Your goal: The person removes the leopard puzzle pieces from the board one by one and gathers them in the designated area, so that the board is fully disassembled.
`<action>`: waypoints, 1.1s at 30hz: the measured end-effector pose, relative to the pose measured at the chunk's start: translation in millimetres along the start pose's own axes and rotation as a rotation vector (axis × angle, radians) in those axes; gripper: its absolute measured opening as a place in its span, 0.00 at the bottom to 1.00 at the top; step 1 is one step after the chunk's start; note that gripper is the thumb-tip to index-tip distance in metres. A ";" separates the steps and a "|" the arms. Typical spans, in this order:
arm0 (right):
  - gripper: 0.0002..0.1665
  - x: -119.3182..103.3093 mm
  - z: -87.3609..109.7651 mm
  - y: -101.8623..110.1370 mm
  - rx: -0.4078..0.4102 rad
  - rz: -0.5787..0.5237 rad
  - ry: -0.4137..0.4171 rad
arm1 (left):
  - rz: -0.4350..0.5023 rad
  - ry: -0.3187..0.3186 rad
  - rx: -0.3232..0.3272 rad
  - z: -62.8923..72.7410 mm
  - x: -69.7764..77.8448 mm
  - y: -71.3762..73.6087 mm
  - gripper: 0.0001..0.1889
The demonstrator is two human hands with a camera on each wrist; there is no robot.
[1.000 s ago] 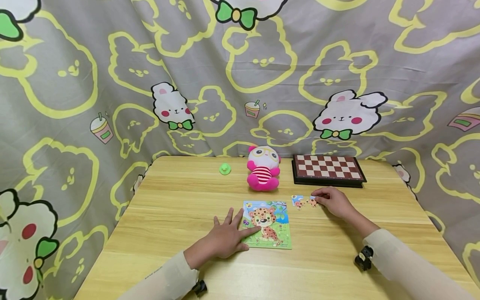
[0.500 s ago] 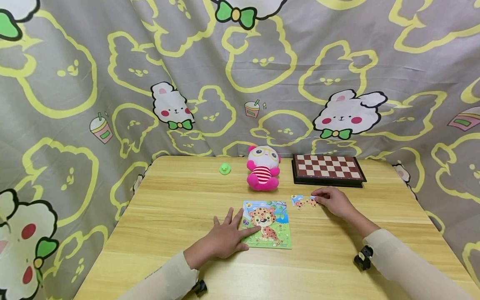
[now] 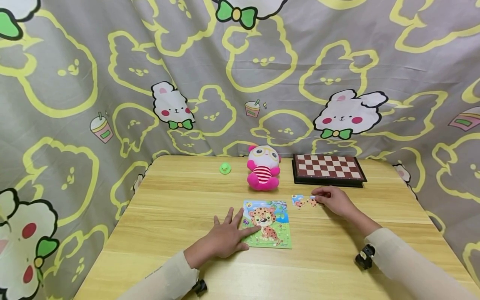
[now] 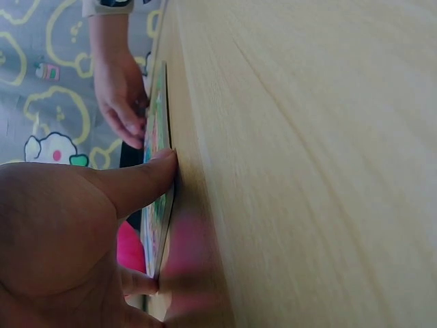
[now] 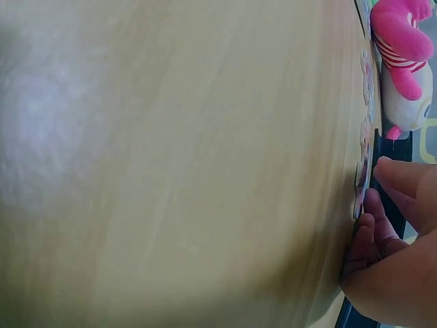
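A square jigsaw puzzle (image 3: pixel 280 237) with a cartoon leopard lies flat on the wooden table. My left hand (image 3: pixel 225 236) rests at its left side, fingers spread, one finger across the picture; in the left wrist view the thumb (image 4: pixel 147 181) lies at the puzzle's edge. Right of the puzzle, two loose puzzle pieces sit side by side, a left piece (image 3: pixel 297 201) with blue sky and a spotted right piece (image 3: pixel 311 202). My right hand (image 3: pixel 333 201) pinches the right piece at its right edge with thumb and fingertips, partly covering it.
Behind the puzzle sits a pink plush toy (image 3: pixel 263 170) in a striped shirt. A checkered board box (image 3: pixel 328 168) lies beyond my right hand, and a small green duck toy (image 3: pixel 225 168) stands at the back left. A patterned curtain (image 3: pixel 210 137) hangs behind the table (image 3: pixel 180 200).
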State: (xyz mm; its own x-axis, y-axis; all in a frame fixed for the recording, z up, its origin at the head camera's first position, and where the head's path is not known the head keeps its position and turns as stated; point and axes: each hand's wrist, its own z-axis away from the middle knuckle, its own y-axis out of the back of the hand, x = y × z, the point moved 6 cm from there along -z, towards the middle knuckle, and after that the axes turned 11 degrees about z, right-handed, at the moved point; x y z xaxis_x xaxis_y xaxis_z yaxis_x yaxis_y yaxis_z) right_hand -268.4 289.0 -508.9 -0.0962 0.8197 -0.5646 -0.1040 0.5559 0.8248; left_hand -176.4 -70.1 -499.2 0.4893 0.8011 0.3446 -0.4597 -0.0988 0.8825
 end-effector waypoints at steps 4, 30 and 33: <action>0.14 -0.9 0.7 1.6 -0.029 -0.033 -0.011 | -0.003 -0.002 0.002 0.2 0.5 0.4 0.33; 0.17 -30.7 2.4 0.8 -0.051 -0.002 0.041 | 0.004 -0.002 0.006 -1.2 -2.8 -3.1 0.33; 0.17 -36.9 2.5 -1.5 -0.048 -0.006 0.043 | 0.006 0.000 0.003 -1.0 -2.8 -3.2 0.33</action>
State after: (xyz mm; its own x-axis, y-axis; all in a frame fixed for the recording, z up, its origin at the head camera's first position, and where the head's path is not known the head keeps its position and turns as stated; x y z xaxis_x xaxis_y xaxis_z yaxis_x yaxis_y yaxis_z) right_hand -262.2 258.2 -489.2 -0.1376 0.8090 -0.5714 -0.1515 0.5529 0.8194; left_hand -177.1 -71.4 -503.3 0.4868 0.8005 0.3496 -0.4599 -0.1053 0.8817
